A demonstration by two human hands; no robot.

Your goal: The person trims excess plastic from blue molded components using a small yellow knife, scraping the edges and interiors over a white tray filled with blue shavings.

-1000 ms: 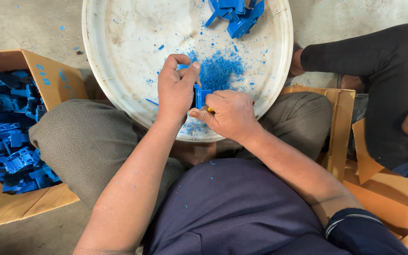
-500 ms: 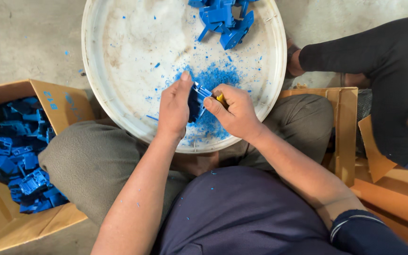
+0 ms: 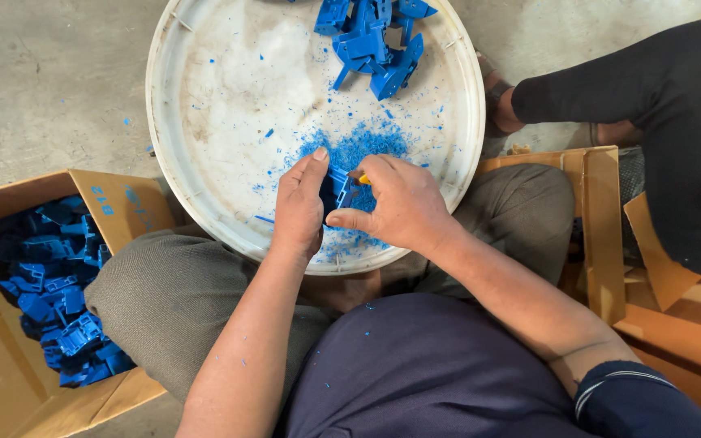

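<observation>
Concrete floor (image 3: 50, 81) carries everything I see from the head view. Largest on it is a round white tray (image 3: 204, 122), resting across my knees at its near edge. To the left stands an open cardboard box (image 3: 10, 365) holding a heap of blue plastic parts (image 3: 54, 308). At the right, just beside the tray's right edge, sit cardboard pieces (image 3: 602, 227) and another person in a dark sleeve (image 3: 659, 89).

At the tray's far edge lies a pile of blue parts (image 3: 375, 40), well apart from my hands. A patch of blue shavings (image 3: 359, 146) spreads near the tray's near edge, with stray flecks scattered across the centre.

My left hand (image 3: 298, 207) has its grip clamped on a small blue piece (image 3: 336, 188), thumb raised along its left side, directly over the shavings. My right hand (image 3: 399, 203) is touching the same piece from the right, fingers curled closed around a tool with a yellow tip (image 3: 363, 179); most of that tool is hidden in the fist.
</observation>
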